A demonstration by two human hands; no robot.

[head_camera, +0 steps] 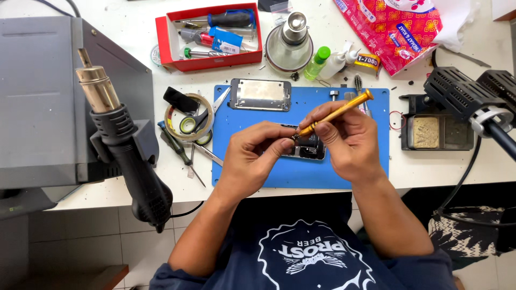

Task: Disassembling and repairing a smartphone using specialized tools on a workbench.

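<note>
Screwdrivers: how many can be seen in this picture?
3 plainly: a yellow screwdriver in the right hand, a green-black screwdriver lying left of the blue mat, and a black-handled screwdriver in the red box. Others may be hidden in the box.

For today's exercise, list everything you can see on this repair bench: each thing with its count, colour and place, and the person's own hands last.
Work mat: one, blue, centre of the white table.
Screwdriver: one, yellow handle, in the right hand, tip at a small part.
Opened phone: one, dark, on the mat under the hands.
Metal phone plate: one, silver, top of the mat.
Heat gun: one, black with brass nozzle, left.
Tray of tools: one, red, top centre.
Tape rolls: several, left of the mat.
Green-capped bottle: one, above the mat.
Left hand: one, pinching the small part.
Right hand: one, grip closed on the screwdriver.
</note>
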